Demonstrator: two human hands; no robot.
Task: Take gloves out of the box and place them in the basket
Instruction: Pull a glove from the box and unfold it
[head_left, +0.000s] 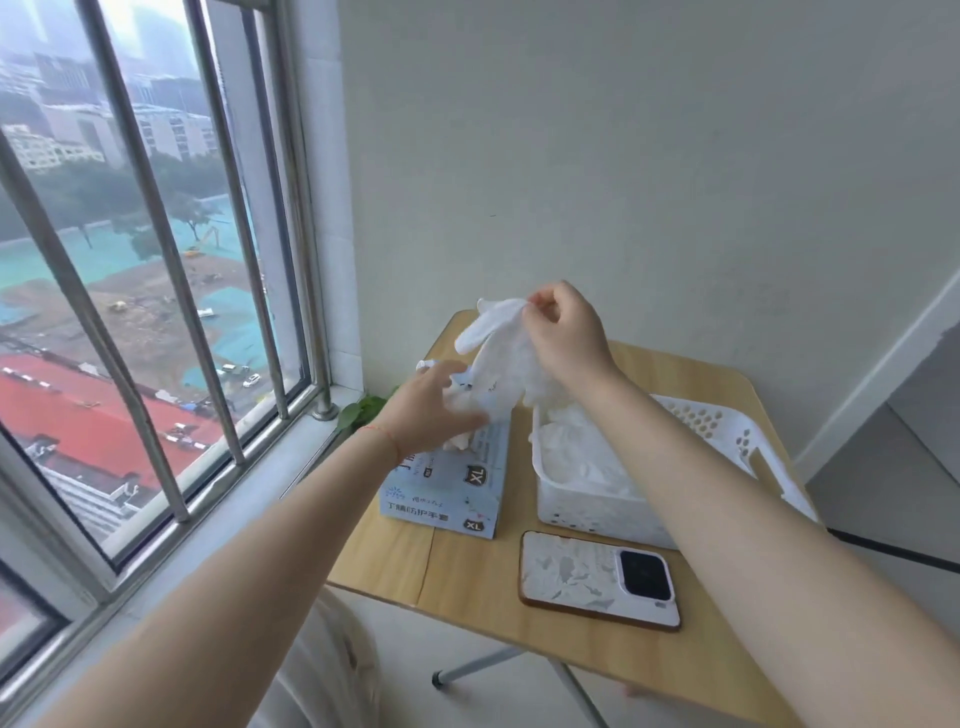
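Note:
A pale blue glove box (457, 488) marked XL lies on the small wooden table (467, 577). My left hand (431, 408) rests flat on its far end, fingers spread over the opening where white gloves bulge out. My right hand (563, 332) pinches a white glove (501, 345) by its top and holds it hanging above the gap between box and basket. The white perforated basket (727, 431) stands right of the box with several white gloves (576, 452) piled inside.
A phone (597, 579) in a white patterned case lies at the table's front edge. A barred window and its sill run along the left. Green leaves (363, 410) show behind the table corner. A plain wall stands behind.

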